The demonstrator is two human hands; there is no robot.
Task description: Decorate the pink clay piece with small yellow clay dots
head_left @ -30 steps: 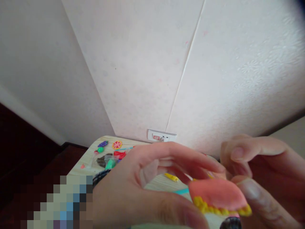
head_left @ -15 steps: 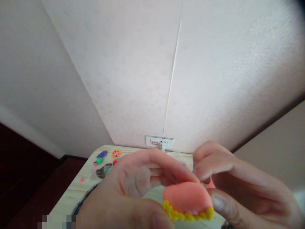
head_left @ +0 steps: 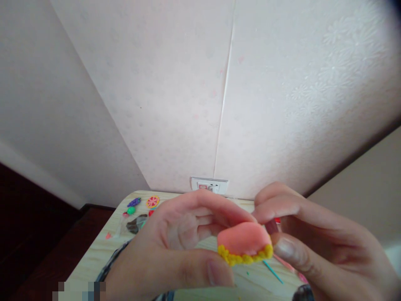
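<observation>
A pink modelling-clay piece (head_left: 244,238) with a bumpy yellow clay edging is held up in front of me above the table. My left hand (head_left: 175,238) grips its left side, fingertips along the top and thumb by the lower edge. At the right end, the thumb and forefinger of my right hand (head_left: 319,238) pinch the piece's edge. What lies between those right fingertips is partly hidden. Below the hands, a thin turquoise stick (head_left: 273,271) rests on the wooden table (head_left: 90,259).
Towards the table's far left lie a purple grape-like clay piece (head_left: 134,202), a round fruit-slice shape (head_left: 153,202), a green ball (head_left: 130,210) and a dark lump in clear plastic (head_left: 136,224). Behind the table is a wall with a socket (head_left: 209,185).
The pink clay piece has risen slightly and tipped, with both hands still on it. My left thumb has come up with it, and the turquoise stick below has come into sight.
</observation>
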